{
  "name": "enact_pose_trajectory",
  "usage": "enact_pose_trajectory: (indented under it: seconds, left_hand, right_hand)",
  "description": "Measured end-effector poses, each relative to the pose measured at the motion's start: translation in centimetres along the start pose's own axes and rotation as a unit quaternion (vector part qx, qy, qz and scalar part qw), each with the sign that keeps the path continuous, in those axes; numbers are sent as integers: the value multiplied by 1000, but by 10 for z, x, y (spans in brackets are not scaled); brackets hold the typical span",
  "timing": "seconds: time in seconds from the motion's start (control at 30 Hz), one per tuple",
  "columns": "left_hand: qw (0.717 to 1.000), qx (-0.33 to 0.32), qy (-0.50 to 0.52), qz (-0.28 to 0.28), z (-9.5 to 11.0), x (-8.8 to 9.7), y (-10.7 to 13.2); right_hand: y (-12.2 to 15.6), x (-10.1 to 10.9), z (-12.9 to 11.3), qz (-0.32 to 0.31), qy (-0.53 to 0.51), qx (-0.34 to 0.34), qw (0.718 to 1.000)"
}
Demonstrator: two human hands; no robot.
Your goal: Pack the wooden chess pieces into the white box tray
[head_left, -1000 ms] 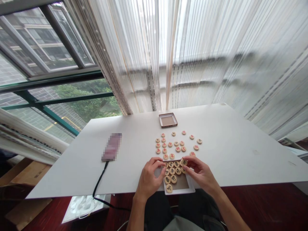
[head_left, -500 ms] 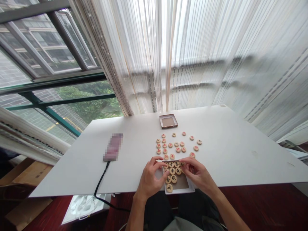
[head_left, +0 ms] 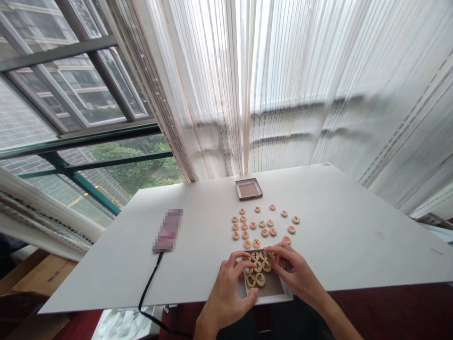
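Observation:
A shallow white box (head_left: 275,299) near the table's front edge holds several round wooden Chinese chess pieces (head_left: 260,279) with black characters, packed toward its far left. My left hand (head_left: 230,288) arches over the box's left side, fingers apart. Its fingertips touch pieces in the far left part, while the thumb covers most of a piece at the near left corner. At the far right corner, my right hand (head_left: 295,267) has its thumb and index finger closed around a black-character chess piece (head_left: 270,255), partly hidden by the fingers. The box's near right part shows bare brown bottom.
Beyond the box lie loose chess pieces (head_left: 256,243), mostly red-lettered. Behind them stands an open box lid (head_left: 249,189). A blurred phone (head_left: 168,231) with a black cable (head_left: 150,281) lies on the left of the white table (head_left: 354,236). Curtains (head_left: 283,94) hang behind.
My left thumb has moved down from the middle of the left column to the near left piece, spreading the hand. My right hand stays at the far right corner. The camera view has tilted up.

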State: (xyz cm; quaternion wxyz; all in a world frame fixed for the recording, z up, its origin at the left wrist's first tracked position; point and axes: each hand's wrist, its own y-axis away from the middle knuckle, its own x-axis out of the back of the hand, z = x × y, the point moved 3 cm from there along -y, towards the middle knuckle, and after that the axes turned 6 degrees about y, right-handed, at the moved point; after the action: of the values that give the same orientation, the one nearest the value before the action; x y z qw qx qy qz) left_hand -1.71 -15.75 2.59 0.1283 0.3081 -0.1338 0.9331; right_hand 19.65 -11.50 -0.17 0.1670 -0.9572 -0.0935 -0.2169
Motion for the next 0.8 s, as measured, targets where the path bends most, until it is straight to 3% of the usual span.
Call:
enact_pose_trajectory:
  seconds: [0.27,0.47,0.67,0.8]
  left_hand:
    - [1000,-9,17,8,0,1,0]
    - [999,-13,21,22,-1,1,0]
    - [1000,-10,15,20,-1,-1,0]
    - [999,-17,15,27,-2,-2,0]
  right_hand:
    - [-1,3,-6,-3,-8,-1,1000]
    - [5,6,-11,43,-9,-21,999]
    - [20,1,-32,-32,68,-45,996]
    - [25,-4,-35,-39,110,-41,992]
